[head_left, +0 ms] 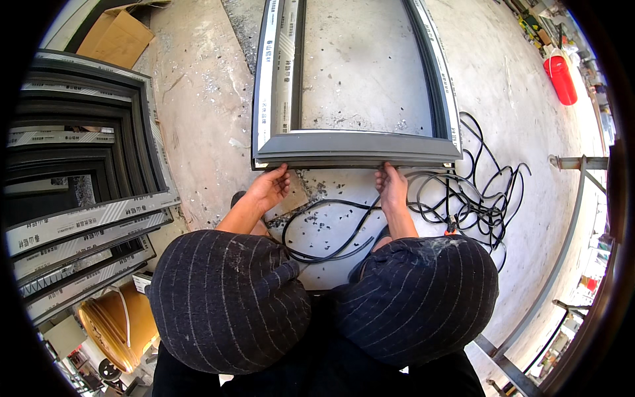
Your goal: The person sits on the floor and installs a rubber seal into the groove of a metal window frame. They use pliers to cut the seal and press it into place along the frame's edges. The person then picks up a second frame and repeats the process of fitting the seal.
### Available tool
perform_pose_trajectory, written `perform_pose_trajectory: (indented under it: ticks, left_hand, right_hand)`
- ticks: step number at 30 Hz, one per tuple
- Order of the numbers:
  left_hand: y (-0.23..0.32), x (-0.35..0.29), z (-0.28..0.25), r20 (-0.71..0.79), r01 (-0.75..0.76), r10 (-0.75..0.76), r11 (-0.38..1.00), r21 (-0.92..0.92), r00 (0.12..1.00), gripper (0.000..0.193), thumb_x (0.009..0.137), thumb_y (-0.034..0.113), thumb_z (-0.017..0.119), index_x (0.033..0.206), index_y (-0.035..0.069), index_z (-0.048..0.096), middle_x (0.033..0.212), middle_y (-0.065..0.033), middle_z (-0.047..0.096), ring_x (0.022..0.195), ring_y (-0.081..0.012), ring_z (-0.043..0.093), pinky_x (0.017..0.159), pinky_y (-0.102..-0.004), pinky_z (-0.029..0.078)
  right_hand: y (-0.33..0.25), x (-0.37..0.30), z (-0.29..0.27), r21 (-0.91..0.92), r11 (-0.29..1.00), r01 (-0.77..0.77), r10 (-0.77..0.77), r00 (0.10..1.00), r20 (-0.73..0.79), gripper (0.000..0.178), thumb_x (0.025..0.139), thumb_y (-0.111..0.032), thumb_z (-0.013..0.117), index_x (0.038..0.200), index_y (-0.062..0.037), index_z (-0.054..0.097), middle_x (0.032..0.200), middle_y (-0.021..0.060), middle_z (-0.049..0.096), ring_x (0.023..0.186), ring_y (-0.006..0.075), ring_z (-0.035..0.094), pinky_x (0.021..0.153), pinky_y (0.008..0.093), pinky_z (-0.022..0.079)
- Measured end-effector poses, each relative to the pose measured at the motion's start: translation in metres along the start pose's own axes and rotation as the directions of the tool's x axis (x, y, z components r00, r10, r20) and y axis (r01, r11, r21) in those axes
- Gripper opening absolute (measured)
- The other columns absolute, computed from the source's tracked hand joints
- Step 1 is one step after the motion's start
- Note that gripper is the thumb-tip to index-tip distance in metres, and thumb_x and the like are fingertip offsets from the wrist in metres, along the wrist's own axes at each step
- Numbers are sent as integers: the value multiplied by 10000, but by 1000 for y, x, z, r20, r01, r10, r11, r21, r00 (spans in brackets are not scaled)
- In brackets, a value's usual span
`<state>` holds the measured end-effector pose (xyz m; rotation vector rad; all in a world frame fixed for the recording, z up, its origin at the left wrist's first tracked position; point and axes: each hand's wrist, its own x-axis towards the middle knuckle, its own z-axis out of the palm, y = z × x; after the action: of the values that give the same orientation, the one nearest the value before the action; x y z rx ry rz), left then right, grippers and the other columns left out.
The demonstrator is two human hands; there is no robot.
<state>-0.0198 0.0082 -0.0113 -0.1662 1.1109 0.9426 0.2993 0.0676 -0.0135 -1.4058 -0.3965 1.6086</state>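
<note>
A grey metal window frame [350, 143], partly covered in printed white protective film, lies in front of me with its near side toward my knees. My left hand [270, 187] is at the left part of that near edge, its thumb and fingers curled closed. Farther right along the same edge, my right hand [391, 186] is closed in a pinch, palm down. Whatever lies between the fingertips of either hand is too small or hidden. Black flexible strip [331, 255] loops over the floor below the frame, one stretch passing close to my right hand.
Tangled black strip [486, 198] spreads right of the frame. Similar dark frames [149, 132] are stacked at the left, beside a yellow bucket [126, 324]. A cardboard box [116, 38] sits far left, a red bucket [561, 79] far right. A metal rail [562, 251] runs along the right.
</note>
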Motion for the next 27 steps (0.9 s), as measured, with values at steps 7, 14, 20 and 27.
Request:
perform_pose_trajectory:
  ticks: [7,14,20,27]
  left_hand:
    - [0,0,-1,0,0,0,1000,-3,1000,128,873,222,656,965,135,648,846,19,601,791,-112,558,723,-260,478]
    - [2,-9,15,188,70,-113,972,223,976,240,917,312,589,966,79,619,832,-1,607,784,-139,567,740,-287,478]
    - [-9,-17,49,313,-253,64,748,613,947,234,945,272,546,973,46,598,847,-32,621,807,-130,590,748,-278,487]
    - [-9,-30,91,664,-657,389,-174,733,638,166,886,156,578,990,29,606,922,-89,623,847,-221,597,754,-326,486]
  right_hand:
    - [-3,-1,-1,3,999,-48,48,999,21,217,892,-277,603,933,-67,568,702,18,578,576,96,500,514,231,400]
    - [-4,-7,-2,107,988,-107,101,993,66,278,891,-336,619,915,-66,558,720,19,572,607,110,513,550,247,413]
    - [-5,-3,1,113,992,-56,56,998,7,268,882,-316,638,933,-72,538,727,28,575,612,115,518,553,254,423]
    - [-4,2,-3,55,997,-62,61,998,15,279,870,-315,662,921,-76,527,727,30,576,608,113,512,551,249,420]
